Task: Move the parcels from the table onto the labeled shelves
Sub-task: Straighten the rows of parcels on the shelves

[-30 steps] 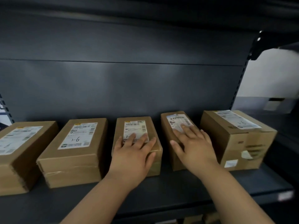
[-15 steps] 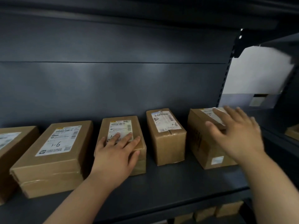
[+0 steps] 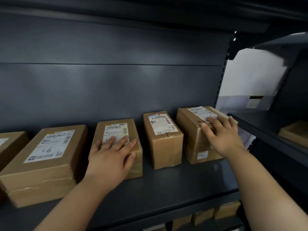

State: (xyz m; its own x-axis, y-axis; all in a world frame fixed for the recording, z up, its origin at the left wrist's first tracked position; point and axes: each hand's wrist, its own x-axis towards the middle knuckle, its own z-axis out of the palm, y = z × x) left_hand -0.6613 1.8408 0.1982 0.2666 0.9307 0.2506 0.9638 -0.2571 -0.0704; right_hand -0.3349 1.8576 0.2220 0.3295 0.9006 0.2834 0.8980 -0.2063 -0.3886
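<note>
Several brown cardboard parcels with white labels stand in a row on a dark metal shelf (image 3: 175, 185). My left hand (image 3: 110, 157) rests flat, fingers straight, on top of the middle parcel (image 3: 136, 135). To its right stands a smaller parcel (image 3: 166, 147) marked 1-6, which neither hand touches. My right hand (image 3: 221, 135) lies on the top front edge of the rightmost parcel (image 3: 191, 120), fingers spread over its label. A wide parcel (image 3: 46, 164) marked 1-6 sits to the left, and another parcel (image 3: 10, 142) is cut off at the left edge.
The shelf's back panel (image 3: 116, 89) rises close behind the parcels, and an upper shelf overhangs them. A slotted upright (image 3: 221, 77) ends the bay on the right. A neighbouring shelf (image 3: 266, 129) holds a box (image 3: 295, 132). More parcels (image 3: 215, 212) sit on the level below.
My right hand left the smaller parcel, swung right and came down on the rightmost parcel's top edge. My left hand stayed on the middle parcel. The view shifted right.
</note>
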